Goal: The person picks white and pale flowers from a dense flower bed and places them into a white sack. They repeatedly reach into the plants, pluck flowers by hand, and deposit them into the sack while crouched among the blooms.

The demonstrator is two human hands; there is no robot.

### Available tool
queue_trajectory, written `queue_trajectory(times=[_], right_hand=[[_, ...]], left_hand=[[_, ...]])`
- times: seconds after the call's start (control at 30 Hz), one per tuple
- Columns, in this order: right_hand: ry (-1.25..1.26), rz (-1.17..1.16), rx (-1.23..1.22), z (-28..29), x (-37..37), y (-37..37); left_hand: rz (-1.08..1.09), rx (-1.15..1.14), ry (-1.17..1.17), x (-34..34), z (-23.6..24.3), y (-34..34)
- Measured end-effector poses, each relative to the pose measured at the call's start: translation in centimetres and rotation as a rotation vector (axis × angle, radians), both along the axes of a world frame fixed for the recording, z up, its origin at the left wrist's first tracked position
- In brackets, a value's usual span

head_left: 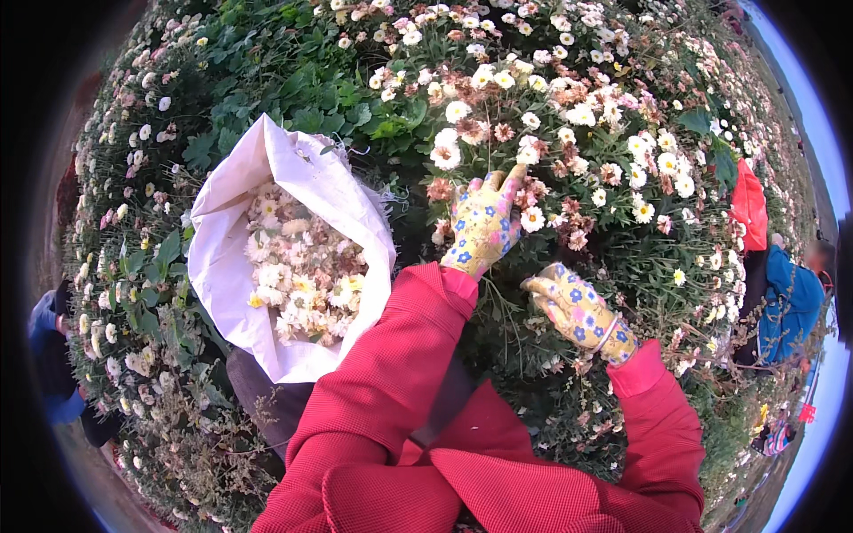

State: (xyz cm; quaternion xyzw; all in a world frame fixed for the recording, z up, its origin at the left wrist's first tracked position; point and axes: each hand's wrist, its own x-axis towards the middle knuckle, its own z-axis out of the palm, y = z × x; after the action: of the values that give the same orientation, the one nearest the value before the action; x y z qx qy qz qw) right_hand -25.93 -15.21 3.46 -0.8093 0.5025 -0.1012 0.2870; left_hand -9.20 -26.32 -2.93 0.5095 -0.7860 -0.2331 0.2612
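Held left hand [482, 224] amid chrysanthemums [446, 153], right hand [574, 309] beside; could confirm neither grip. Found sack [342, 191] leftward, mouth-up, presumably to retain blooms [306, 271].

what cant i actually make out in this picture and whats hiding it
All in the head view:
Whether the left hand grips anything: its own back and the flowers hide the contact.
What, if anything, the right hand holds: its back hides the palm.
The bottom of the white sack: loose blossoms cover it.
What the person in blue at right is doing: too small near the rim.
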Motion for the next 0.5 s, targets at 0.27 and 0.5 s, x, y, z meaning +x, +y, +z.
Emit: queue_trajectory(times=[0.27, 0.5], right_hand=[[0.015, -0.213, -0.186, 3.8, -1.8, -11.6], [0.248, 0.103, -0.090, -2.5, 1.3, -19.3]], left_hand=[[-0.088, 0.125, -0.083, -1.4, 0.5, 3.7], [-0.056, 0.099, -0.161, -1.8, -0.3, 4.7]])
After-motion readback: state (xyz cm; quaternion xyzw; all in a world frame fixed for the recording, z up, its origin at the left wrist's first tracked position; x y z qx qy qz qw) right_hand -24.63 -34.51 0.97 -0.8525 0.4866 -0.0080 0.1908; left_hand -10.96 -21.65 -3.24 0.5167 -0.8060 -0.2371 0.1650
